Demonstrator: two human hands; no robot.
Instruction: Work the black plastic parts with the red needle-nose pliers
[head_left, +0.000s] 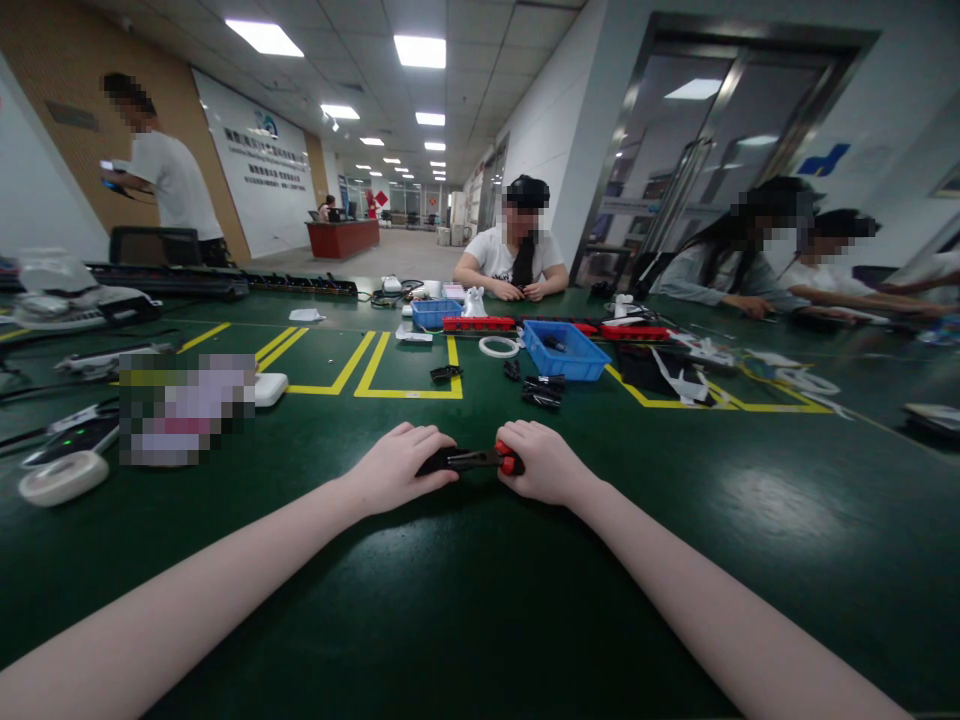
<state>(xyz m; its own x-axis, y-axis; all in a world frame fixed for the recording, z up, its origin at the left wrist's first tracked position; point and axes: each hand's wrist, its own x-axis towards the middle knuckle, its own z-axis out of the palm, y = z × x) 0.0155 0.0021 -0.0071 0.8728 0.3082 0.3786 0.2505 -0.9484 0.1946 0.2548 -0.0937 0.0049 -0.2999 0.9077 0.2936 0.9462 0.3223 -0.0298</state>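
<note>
Red-handled pliers [480, 460] sit between the two hands, on the near side of the blue bin [576, 371] and a little to its left. The right hand [544, 462] is wrapped around the handles; the left hand [401, 465] pinches a black piece [431, 463] between thumb and fingers, where the pliers' tips appear to meet it. The likeliest trouble is a slip: if the tips catch only an edge, a squeeze could skid them off or mark the piece. The left thumb is close to the metal, so a sudden jump could nip it. A loose pinch could drop the piece onto the green table [450, 610], where it might pass for one of the black parts [541, 392] just in front of the bin.

Fingers hide most of the piece, so its shape and the depth of the bite cannot be told. The bin's contents are dark and unclear. Well left of the bin, a pixelated object [191, 410] cannot be identified.
</note>
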